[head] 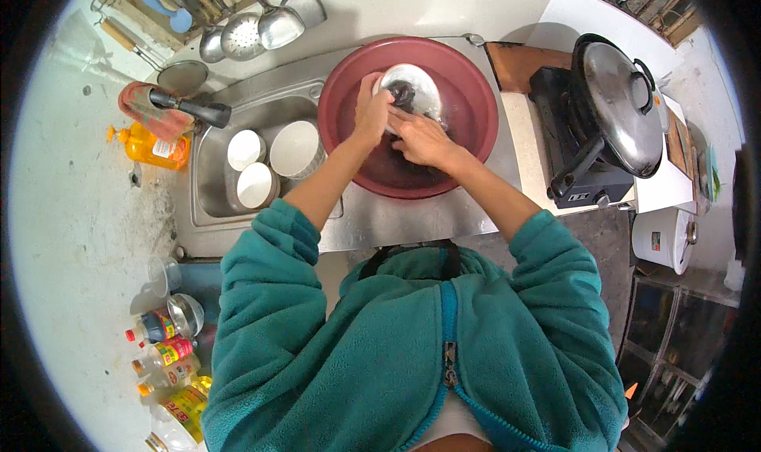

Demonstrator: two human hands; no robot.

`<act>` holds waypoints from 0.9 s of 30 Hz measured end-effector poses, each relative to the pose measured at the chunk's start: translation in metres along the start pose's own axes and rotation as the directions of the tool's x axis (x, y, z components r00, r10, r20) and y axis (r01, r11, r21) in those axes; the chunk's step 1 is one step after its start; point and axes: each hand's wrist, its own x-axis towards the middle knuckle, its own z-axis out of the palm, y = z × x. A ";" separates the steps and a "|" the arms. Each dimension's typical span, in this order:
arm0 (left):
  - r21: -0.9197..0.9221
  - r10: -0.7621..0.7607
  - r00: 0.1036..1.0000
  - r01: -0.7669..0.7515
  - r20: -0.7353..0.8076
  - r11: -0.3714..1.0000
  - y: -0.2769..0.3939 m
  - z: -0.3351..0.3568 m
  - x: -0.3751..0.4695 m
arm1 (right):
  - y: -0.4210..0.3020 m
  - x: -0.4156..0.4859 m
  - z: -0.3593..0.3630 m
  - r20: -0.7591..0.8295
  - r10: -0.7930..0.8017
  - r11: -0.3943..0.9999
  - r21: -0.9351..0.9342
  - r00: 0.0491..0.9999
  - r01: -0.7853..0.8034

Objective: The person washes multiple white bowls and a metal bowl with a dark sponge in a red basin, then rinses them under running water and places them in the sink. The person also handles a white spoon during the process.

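Observation:
A large red plastic basin (pixel 339 89) of water stands on the stainless steel drainboard. Inside it my left hand (pixel 373 110) grips the rim of a white bowl (pixel 423 86), which is tilted with its inside showing. My right hand (pixel 419 137) is at the bowl's lower edge, fingers bent; whether it grips anything cannot be made out. A dark, shiny patch, perhaps a scrubber or water, lies in the bowl near my fingertips. In the sink (pixel 208 178) to the left are a larger white bowl (pixel 297 148) and two smaller white bowls (pixel 244 150) (pixel 257 185).
At right a lidded wok (pixel 624 107) sits on a black portable gas stove (pixel 550 131), its handle pointing towards me. Ladles and spatulas (pixel 279 27) hang at the back left. An orange soap bottle (pixel 148 147) and a red cloth (pixel 142 104) are left of the sink.

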 end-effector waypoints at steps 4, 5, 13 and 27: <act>0.037 -0.164 0.967 0.160 0.195 0.986 0.023 -0.020 0.012 | 0.015 -0.009 -0.007 0.019 -0.226 0.875 -0.436 0.974 0.212; 0.058 -0.245 0.941 0.238 0.235 0.970 0.029 -0.024 0.013 | 0.017 -0.010 -0.006 0.004 -0.255 0.861 -0.455 0.967 0.229; 0.000 0.062 0.998 -0.062 0.008 0.998 0.018 0.000 -0.012 | -0.004 -0.001 0.000 -0.030 0.010 0.991 -0.136 1.000 -0.014; -0.006 0.024 0.992 -0.024 0.127 1.000 0.038 -0.009 -0.002 | -0.009 0.001 -0.015 0.094 0.138 0.986 -0.111 0.986 -0.128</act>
